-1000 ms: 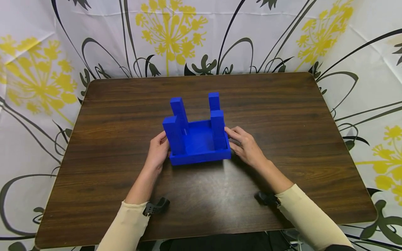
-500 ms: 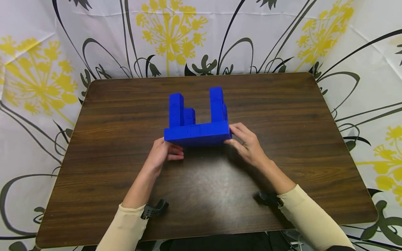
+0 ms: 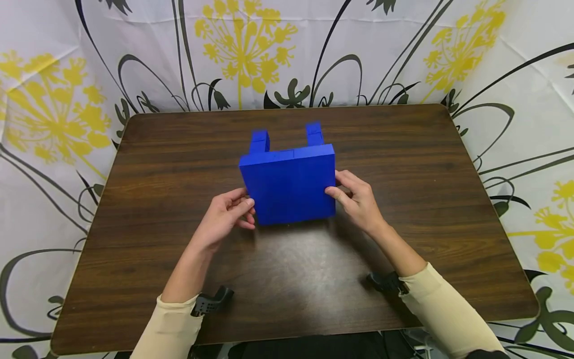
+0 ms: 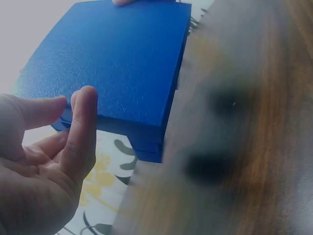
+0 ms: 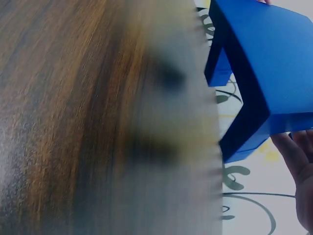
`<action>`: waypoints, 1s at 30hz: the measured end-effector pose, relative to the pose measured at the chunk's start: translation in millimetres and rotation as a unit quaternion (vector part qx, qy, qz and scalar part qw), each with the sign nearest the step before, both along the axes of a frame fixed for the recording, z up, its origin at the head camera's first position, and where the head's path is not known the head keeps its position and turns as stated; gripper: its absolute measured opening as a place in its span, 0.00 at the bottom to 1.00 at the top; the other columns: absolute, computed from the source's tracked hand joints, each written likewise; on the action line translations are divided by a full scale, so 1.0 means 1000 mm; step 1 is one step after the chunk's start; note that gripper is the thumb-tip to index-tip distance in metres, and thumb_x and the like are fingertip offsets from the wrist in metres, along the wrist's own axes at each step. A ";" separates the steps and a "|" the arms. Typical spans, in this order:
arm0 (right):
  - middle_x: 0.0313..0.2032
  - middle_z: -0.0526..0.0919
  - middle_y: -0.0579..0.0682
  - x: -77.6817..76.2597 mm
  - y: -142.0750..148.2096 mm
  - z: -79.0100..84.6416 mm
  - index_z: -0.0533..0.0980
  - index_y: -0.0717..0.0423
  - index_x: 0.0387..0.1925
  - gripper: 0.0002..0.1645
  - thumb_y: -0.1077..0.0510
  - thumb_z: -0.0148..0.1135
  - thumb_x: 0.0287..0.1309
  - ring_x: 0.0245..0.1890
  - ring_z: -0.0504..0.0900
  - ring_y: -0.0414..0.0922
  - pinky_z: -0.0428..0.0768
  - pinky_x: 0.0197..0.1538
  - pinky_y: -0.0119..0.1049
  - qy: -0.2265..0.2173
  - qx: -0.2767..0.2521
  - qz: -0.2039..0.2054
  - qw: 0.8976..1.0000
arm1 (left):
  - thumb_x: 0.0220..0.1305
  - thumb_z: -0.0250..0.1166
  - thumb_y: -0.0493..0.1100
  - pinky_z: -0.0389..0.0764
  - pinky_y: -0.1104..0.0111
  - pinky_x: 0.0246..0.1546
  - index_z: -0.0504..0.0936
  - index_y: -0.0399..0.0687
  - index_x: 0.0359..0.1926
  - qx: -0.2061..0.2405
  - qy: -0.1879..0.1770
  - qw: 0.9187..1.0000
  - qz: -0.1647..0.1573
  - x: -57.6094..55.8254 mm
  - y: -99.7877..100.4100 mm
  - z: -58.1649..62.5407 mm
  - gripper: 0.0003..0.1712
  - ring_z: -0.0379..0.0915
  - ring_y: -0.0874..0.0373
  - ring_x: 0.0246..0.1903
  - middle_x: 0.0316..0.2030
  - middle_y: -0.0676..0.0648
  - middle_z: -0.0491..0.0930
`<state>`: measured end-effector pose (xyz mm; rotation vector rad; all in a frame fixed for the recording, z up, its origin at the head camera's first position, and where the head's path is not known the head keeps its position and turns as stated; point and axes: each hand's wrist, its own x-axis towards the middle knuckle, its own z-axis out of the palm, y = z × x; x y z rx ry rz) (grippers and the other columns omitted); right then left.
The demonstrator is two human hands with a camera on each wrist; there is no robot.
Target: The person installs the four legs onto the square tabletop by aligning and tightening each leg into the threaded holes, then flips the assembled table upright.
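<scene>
A small blue four-legged table [image 3: 291,187] is tilted up between my hands, its flat top facing me. Two of its legs [image 3: 260,142] point away past the upper edge; the others are hidden behind the top. At the left edge, my left hand [image 3: 219,217] pinches it between thumb and fingers. My right hand [image 3: 358,202] grips the right edge, thumb on the flat face and fingers behind. The left wrist view shows the smooth tabletop [image 4: 117,54] beside the left hand [image 4: 49,181]. In the right wrist view, the right hand's fingers [image 5: 293,154] are under its edge.
The brown wooden table [image 3: 403,159] extends on all sides of the blue piece. A white curtain with yellow flowers [image 3: 244,45] hangs behind its far edge. Dark bands [image 3: 213,301] are on both wrists.
The blue table has been turned over toward its far side: its inside and four legs faced up before, now its flat top faces me. The left hand has shifted its hold along the edge.
</scene>
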<state>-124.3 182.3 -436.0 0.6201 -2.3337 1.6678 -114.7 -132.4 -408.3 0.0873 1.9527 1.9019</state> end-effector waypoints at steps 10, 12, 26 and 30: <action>0.43 0.84 0.66 0.000 -0.003 0.012 0.76 0.67 0.59 0.20 0.63 0.59 0.67 0.33 0.86 0.42 0.84 0.31 0.39 -0.139 -0.094 -0.036 0.985 | 0.73 0.58 0.49 0.84 0.60 0.33 0.77 0.31 0.57 -0.059 0.051 0.997 0.027 -0.004 0.002 0.008 0.24 0.75 0.51 0.33 0.36 0.39 0.77; 0.42 0.84 0.66 -0.002 -0.004 0.014 0.77 0.67 0.58 0.21 0.59 0.59 0.68 0.32 0.86 0.43 0.84 0.31 0.43 -0.172 -0.106 -0.043 0.978 | 0.72 0.58 0.50 0.84 0.59 0.33 0.78 0.32 0.55 -0.064 0.054 0.996 0.037 -0.005 0.003 0.008 0.24 0.75 0.50 0.34 0.36 0.39 0.77; 0.38 0.83 0.57 -0.013 -0.005 0.022 0.79 0.62 0.56 0.31 0.41 0.61 0.65 0.34 0.81 0.46 0.83 0.28 0.42 -0.312 -0.058 -0.077 0.945 | 0.70 0.60 0.54 0.84 0.57 0.33 0.82 0.28 0.45 -0.050 0.006 0.995 0.081 -0.012 0.010 -0.002 0.28 0.76 0.57 0.26 0.29 0.45 0.79; 0.38 0.84 0.58 -0.014 -0.007 0.022 0.79 0.62 0.57 0.34 0.39 0.61 0.64 0.35 0.81 0.49 0.83 0.28 0.41 -0.333 -0.056 -0.081 0.938 | 0.70 0.61 0.54 0.84 0.62 0.30 0.82 0.29 0.42 -0.038 -0.008 0.995 0.089 -0.013 0.009 -0.005 0.27 0.76 0.58 0.24 0.27 0.45 0.79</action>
